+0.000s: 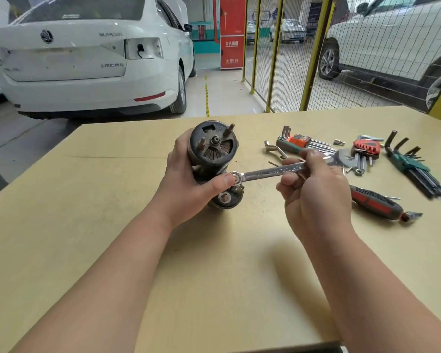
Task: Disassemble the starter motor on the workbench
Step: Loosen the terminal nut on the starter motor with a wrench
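Loosening a nut on the starter motor

Our right hand (313,184) grips the wrench (270,171), ring end on a nut; our left hand (189,184) clasps the starter motor (213,149) above the workbench (214,263). Next we judge a steady turn, motor braced.

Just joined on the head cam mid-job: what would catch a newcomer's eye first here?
The starter motor is gripped by the left hand at the middle of the workbench. The right hand holds a combination wrench whose ring end sits against the motor beside the left thumb. Hex key sets and a red-and-black screwdriver lie to the right, and a white sedan is parked behind.
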Available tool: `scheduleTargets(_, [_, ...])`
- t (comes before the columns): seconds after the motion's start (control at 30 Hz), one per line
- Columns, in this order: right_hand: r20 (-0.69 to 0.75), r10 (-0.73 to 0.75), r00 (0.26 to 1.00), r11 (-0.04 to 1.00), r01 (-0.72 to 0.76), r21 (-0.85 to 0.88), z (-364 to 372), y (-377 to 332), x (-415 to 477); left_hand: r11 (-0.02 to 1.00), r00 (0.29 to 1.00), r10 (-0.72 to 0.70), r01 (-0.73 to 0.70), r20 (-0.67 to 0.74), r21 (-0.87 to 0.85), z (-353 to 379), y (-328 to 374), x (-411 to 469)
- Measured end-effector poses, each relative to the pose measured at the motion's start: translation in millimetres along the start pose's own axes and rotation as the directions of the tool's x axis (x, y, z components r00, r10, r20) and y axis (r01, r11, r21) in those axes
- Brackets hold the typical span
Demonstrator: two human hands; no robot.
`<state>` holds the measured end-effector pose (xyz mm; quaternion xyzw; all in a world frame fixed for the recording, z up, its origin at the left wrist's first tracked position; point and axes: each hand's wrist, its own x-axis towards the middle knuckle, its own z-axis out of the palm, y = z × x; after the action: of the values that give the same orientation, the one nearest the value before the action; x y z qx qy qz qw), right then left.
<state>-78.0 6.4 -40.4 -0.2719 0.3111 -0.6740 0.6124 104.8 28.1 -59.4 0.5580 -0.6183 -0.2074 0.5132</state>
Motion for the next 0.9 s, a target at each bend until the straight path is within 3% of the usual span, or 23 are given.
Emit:
scheduleTargets(0.17, [0.300,0.093,0.950,0.964,-0.010,-0.267,35,-24,34,1.000,1.000,0.009,-0.009,-0.005,0.005,0,0,-1])
scheduleTargets(0.27, [0.475,0.269,0.838,0.823,0.055,-0.565,73,-38,46,1.000,1.000,-0.004,0.004,-0.001,-0.004,0,-1,-1])
scheduleTargets(0.33, [0.511,0.275,0.815,0.736,0.163,-0.657,88,-41,47,1.000,1.000,-0.008,0.008,0.006,-0.014,-2,-3,-3])
scheduleTargets(0.4, [0.546,0.205,0.812,0.771,0.209,-0.601,86,-42,44,1.000,1.000,0.003,-0.003,0.012,-0.002,-4,-6,-5])
scheduleTargets(0.53, [0.480,0.046,0.876,0.964,0.088,-0.251,46,-52,38,0.999,1.000,0.003,-0.003,0.013,0.037,-6,-8,-7])
scheduleTargets(0.6, [0.440,-0.024,0.898,0.927,0.185,-0.327,27,-58,33,0.999,1.000,0.007,-0.008,0.012,0.045,-5,-8,-7])
scheduleTargets(0.63, [0.461,-0.058,0.886,0.836,0.295,-0.462,22,-59,29,0.999,1.000,0.009,-0.010,0.011,0.045,-5,-7,-7])
scheduleTargets(0.7, [0.611,-0.064,0.789,0.473,0.563,-0.678,18,-51,14,0.999,1.000,0.017,-0.018,0.010,0.051,-4,-6,-5])
scheduleTargets(0.77, [0.716,0.038,0.697,0.133,0.707,-0.695,18,-33,0,0.998,0.999,0.027,-0.028,0.021,0.052,-4,-5,-2])
scheduleTargets(0.83, [0.684,0.059,0.728,-0.057,0.686,-0.725,18,-18,-8,0.998,0.999,0.020,-0.021,0.029,0.051,-3,-5,1])
scheduleTargets(0.9, [0.656,0.001,0.755,-0.157,0.648,-0.745,18,-10,-6,0.999,1.000,0.015,-0.016,0.019,0.051,-2,-5,3])
